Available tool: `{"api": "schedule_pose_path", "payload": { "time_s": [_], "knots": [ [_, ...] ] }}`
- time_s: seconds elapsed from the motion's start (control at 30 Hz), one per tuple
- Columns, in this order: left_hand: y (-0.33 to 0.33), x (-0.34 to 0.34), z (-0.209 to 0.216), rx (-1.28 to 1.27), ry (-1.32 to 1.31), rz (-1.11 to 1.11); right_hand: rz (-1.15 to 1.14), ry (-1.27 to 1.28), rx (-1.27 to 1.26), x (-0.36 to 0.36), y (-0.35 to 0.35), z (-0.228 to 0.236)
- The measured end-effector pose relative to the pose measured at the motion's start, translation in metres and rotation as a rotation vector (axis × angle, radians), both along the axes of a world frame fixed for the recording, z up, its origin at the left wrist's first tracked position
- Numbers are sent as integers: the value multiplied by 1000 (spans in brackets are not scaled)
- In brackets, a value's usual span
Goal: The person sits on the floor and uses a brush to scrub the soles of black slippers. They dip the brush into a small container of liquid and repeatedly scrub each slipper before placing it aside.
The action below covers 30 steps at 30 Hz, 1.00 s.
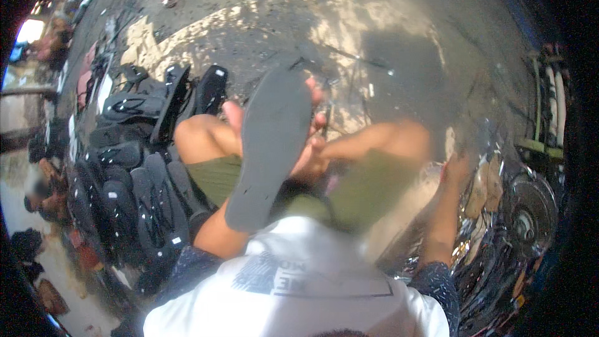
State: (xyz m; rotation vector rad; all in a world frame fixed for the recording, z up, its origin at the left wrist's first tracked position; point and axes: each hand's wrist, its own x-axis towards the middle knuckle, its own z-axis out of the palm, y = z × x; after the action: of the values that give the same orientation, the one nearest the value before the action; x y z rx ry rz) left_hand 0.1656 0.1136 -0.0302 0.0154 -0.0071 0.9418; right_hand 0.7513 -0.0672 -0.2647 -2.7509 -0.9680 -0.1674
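My left hand (317, 120) holds a flat grey sandal sole (271, 140) upright in front of my lap. The sole hides the palm; the thumb shows along its left edge and fingertips along its right. Out to the right, my right hand (458, 167) is stretched down beside tan, sole-shaped pieces (486, 181) at the edge of a pile. Motion blur smears its fingers, so whether it touches or grips anything there does not show.
Black flip-flops (140, 206) lie heaped at my left. At my right are strips and scraps (480, 256) and a round dark metal part (530, 215). My bent legs (380, 140) are folded before me on a dark floor with tan dusty patches (368, 19).
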Motion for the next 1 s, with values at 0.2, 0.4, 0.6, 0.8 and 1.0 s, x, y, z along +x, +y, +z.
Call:
{"api": "schedule_pose_path", "payload": {
  "time_s": [0.2,0.4,0.6,0.8,1.0],
  "knots": [
    [-47,-14,14,-10,396,-43,227,183,252,-43,63,72],
    [-72,-57,-8,-103,1074,-151,351,1165,685,-177,127,242],
    [-48,-57,32,142,1706,152,613,1637,370,-310,128,280],
    [-44,-62,50,384,1706,302,851,2188,-150,-401,110,298],
    [-50,-67,54,434,1653,333,466,2503,-241,-416,115,315]
  ]
}}
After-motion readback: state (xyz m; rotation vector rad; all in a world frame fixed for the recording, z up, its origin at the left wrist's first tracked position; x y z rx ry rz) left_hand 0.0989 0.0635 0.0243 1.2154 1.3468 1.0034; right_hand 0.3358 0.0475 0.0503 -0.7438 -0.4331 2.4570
